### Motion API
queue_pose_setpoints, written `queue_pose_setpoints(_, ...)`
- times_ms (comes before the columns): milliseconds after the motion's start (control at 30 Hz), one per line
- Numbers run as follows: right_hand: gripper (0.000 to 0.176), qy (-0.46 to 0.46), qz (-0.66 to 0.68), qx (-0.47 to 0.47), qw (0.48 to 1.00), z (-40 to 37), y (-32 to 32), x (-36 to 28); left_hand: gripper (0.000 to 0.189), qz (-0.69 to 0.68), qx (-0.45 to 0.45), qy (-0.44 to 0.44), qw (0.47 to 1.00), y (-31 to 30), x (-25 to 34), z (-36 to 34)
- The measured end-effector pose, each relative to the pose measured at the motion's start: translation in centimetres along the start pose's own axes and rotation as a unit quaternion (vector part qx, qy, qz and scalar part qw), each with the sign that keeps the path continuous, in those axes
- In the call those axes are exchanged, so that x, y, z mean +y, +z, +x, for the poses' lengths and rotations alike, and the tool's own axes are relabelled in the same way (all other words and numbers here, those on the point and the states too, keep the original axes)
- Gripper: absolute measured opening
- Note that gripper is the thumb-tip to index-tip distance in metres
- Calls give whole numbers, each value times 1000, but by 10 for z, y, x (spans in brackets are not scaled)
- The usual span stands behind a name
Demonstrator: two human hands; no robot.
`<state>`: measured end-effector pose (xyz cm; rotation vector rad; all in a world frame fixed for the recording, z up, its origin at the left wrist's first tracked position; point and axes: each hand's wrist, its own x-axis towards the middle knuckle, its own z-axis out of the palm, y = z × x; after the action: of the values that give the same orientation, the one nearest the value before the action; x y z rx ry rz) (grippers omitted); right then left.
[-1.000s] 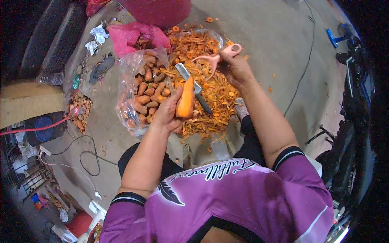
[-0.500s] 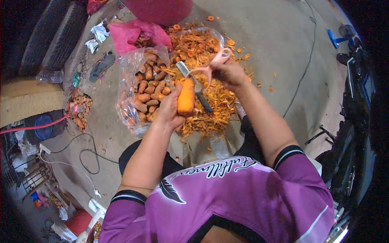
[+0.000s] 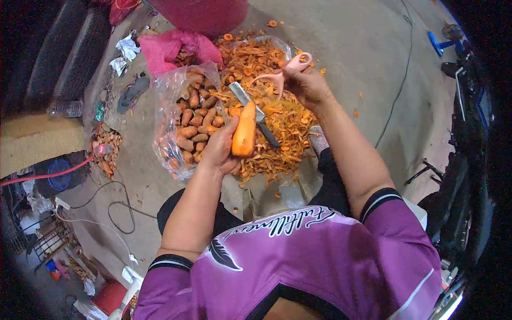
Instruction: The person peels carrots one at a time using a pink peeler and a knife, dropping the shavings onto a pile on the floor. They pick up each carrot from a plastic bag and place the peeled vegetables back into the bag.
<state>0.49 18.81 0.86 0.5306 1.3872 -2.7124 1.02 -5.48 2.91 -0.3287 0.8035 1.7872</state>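
Observation:
My left hand is wrapped round a peeled orange carrot, its narrow end pointing up and away from me. Up and to the right, my right hand grips a pale pink Y-shaped peeler, whose head is apart from the carrot. Behind the carrot a knife with a black handle and a wide blade lies on the heap of orange peelings. Left of the heap, a clear plastic bag holds many unpeeled, brownish carrots.
A pink mesh sack and a large dark-pink tub stand beyond the heap. A sandal and crumpled paper lie to the left. Cables run over the concrete floor on both sides. A motorbike borders the right.
The peeler in my right hand has moved away from the carrot, up and to the right. My left hand with the carrot has barely shifted.

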Motion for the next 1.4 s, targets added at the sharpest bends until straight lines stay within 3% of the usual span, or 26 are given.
queue_pose_setpoints(167, 22, 113, -55, -143, 982, -31, 50, 10, 34, -7, 129, 45, 991, 26, 1, 1)
queue_pose_setpoints(267, 22, 43, -59, -21, 997, -2, 10, 11, 36, 61, 101, 25, 993, 12, -3, 2)
queue_pose_setpoints(300, 19, 10, -131, 67, 989, 4, -4, 8, 37, 50, 105, 21, 993, 12, -3, 1)
queue_pose_setpoints(367, 18, 3, -46, 59, 997, 6, -6, -1, 38, 34, 111, 7, 993, 14, -2, -1)
queue_pose_setpoints(467, 20, 36, -22, -10, 999, -20, 35, -4, 39, -6, 97, 29, 995, 12, 1, -2)
queue_pose_setpoints(567, 25, 102, -18, -148, 984, -35, 56, 12, 38, -38, 82, 57, 994, 11, 1, -3)
queue_pose_setpoints(667, 25, 109, -68, -183, 975, -37, 57, 18, 36, -75, 130, 76, 986, 20, 0, 4)
queue_pose_setpoints(767, 24, 97, -13, -97, 990, -18, 32, 20, 34, -35, 61, 57, 996, 9, 0, 3)
queue_pose_setpoints(833, 16, 27, -21, 22, 999, -6, 13, 10, 33, -49, 68, 42, 996, 11, -1, 0)
queue_pose_setpoints(900, 17, 28, 7, 16, 999, -7, 10, 1, 33, -37, 64, 43, 996, 6, -4, 4)
queue_pose_setpoints(1033, 23, 70, -25, -155, 985, -33, 49, 6, 33, -65, 93, 45, 993, 13, -1, 5)
queue_pose_setpoints(1100, 24, 118, -37, -186, 975, -32, 46, 16, 33, -86, 122, 40, 988, 18, -1, 4)
queue_pose_setpoints(1167, 25, 70, -28, -85, 994, -18, 27, 17, 34, -49, 96, 18, 994, 13, -5, 3)
queue_pose_setpoints(1233, 21, 8, -118, 2, 993, 1, 2, 8, 34, -25, 79, 10, 997, 11, -6, 1)
queue_pose_setpoints(1300, 19, -5, -52, 48, 998, 3, -6, 4, 34, -14, 70, 11, 997, 14, -5, -2)
queue_pose_setpoints(1400, 20, 27, -21, -48, 998, -8, 25, 4, 34, -3, 118, 36, 992, 17, -3, -1)
